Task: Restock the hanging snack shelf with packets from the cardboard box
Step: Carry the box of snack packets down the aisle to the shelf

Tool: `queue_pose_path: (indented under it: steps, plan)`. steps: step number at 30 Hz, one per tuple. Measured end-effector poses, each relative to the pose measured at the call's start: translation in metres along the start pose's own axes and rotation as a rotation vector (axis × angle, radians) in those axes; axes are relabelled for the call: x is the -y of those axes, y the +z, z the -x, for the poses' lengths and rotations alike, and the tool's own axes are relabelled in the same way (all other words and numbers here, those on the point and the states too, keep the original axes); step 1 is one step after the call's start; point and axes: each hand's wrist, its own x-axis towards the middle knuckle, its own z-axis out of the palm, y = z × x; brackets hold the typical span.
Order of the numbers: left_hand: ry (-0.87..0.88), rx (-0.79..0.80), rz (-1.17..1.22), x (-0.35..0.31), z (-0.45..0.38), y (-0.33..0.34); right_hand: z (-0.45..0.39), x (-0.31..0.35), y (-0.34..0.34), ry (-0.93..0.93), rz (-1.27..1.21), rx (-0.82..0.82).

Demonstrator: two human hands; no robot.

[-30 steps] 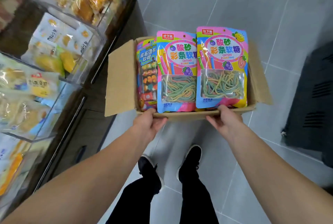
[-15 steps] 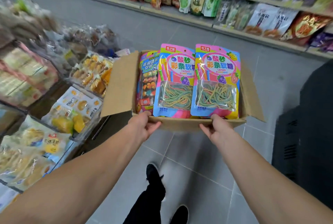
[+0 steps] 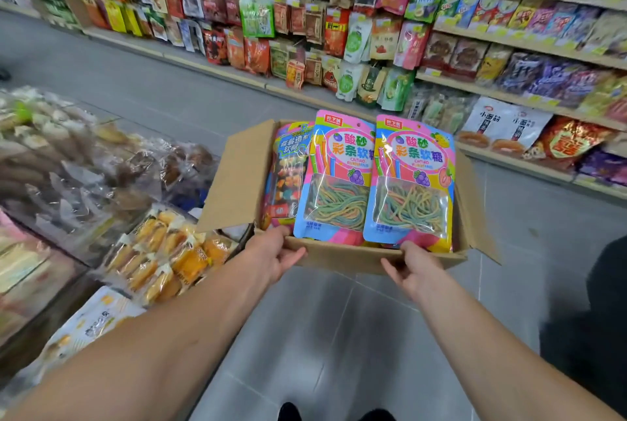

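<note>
I hold an open cardboard box (image 3: 234, 180) in front of me at waist height. My left hand (image 3: 271, 256) grips its near edge at the left, and my right hand (image 3: 412, 268) grips the near edge at the right. Two pink-and-blue packets of rainbow candy strips lie on top inside, one on the left (image 3: 334, 180) and one on the right (image 3: 412, 183). A darker packet of gummies (image 3: 286, 173) stands at the box's left side. The hanging snack shelf (image 3: 305, 13) fills the wall ahead, packed with colourful packets.
Clear bins of wrapped cakes and buns (image 3: 163, 251) line my left side. Flat shelves with more snack bags (image 3: 526, 57) run along the right of the wall. A dark object (image 3: 597, 319) stands at my right. Grey tiled floor (image 3: 142, 81) lies between me and the shelves.
My view has swung up from the floor and bins to the snack wall. The box stays in both hands, and I have moved along the aisle towards the shelves.
</note>
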Motion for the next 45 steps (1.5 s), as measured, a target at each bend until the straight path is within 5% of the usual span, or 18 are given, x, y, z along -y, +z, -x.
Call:
queue_pose_path:
  steps: [20,29,45]
  plan:
    - [-0.002,-0.143,0.222,-0.275,-0.245,0.178,-0.237,0.229,0.325,0.018,0.249,0.117]
    - [-0.029,-0.17,0.301,-0.436,-0.411,0.171,-0.323,0.257,0.537,0.054,0.307,0.106]
    - [0.001,-0.271,0.34,-0.717,-0.566,0.138,-0.394,0.284,0.877,0.098,0.416,0.134]
